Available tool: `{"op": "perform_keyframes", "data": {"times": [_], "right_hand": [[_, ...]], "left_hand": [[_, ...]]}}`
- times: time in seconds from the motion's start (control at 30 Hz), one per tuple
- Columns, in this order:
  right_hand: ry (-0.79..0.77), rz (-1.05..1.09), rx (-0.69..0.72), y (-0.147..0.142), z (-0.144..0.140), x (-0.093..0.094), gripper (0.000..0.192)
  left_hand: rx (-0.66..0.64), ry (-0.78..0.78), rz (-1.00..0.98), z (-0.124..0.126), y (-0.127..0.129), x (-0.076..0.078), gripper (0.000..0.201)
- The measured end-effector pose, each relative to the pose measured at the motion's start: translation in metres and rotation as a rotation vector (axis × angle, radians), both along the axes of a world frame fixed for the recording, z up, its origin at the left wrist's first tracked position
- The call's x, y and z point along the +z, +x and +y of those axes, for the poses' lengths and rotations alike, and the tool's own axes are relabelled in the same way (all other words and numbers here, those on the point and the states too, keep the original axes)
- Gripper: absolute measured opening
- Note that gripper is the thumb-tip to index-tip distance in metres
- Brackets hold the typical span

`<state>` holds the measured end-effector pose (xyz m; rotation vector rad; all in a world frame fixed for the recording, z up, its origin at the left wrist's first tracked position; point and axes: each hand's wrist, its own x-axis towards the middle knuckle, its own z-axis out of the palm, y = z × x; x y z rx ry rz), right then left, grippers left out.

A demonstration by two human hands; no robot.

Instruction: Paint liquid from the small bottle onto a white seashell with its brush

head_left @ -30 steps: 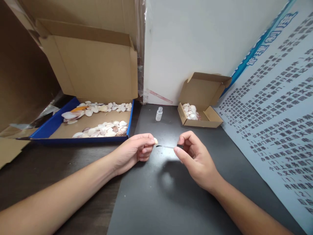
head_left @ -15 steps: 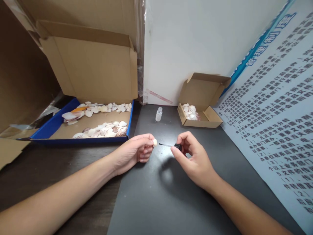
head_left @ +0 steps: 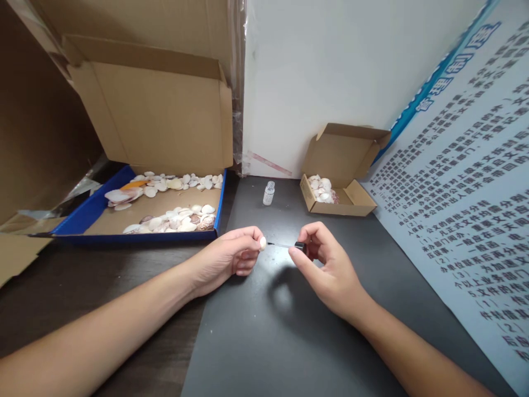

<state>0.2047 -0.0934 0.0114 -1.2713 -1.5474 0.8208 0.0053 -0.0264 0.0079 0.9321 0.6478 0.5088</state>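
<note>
My left hand pinches a small pale seashell between thumb and fingertips, just above the dark mat. My right hand grips the black cap of a thin brush whose tip points left and sits right at the shell. Beyond them an open clear little bottle stands upright on the mat, capless.
A large cardboard box with a blue rim at the back left holds several shells. A small open cardboard box at the back right holds more shells. A printed poster leans along the right side. A white wall panel stands behind.
My right hand has shifted slightly and brought the brush tip from a small gap back up against the shell. My left hand has barely moved.
</note>
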Motion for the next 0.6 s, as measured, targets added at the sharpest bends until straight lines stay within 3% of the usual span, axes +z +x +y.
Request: {"op": "perform_keyframes", "data": {"times": [0.6], "right_hand": [[0.041, -0.016, -0.016, 0.0007, -0.0025, 0.0024, 0.014]], "left_hand": [[-0.021, 0.054, 0.029, -0.0006, 0.0015, 0.0008, 0.018]]}}
